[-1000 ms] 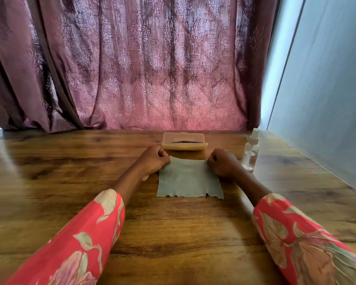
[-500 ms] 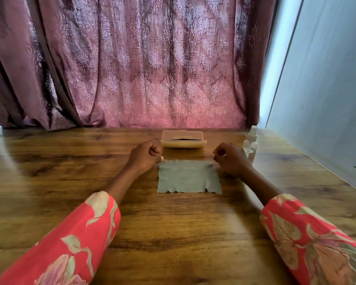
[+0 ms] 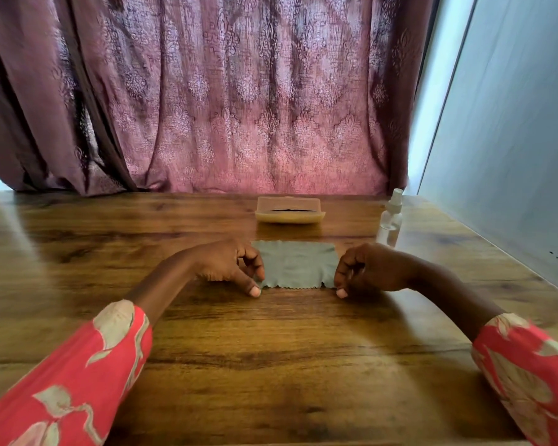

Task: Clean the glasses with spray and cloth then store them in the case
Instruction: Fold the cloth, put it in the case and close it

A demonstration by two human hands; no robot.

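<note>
Item: flat grey-green microfibre cloth [image 3: 295, 264] w/ pinked edge. Left hand [image 3: 229, 267] & right hand [image 3: 369, 268] curled, thumbs at near corners; pinch unclear. Step, prob.: cloth laid out. Next: fetch glasses, none visible.

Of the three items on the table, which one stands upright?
The spray bottle, at the right; the cloth and case both lie flat.

The left hand [image 3: 229, 268] covers the near left corner of the cloth [image 3: 295, 263], and the right hand [image 3: 368, 270] covers its near right corner, so whether the fingers pinch the fabric or only touch it cannot be told. The case [image 3: 289, 210] shows just a dark slit; its contents are perhaps glasses, but too dim to tell. Both sleeves run off the bottom edge.
</note>
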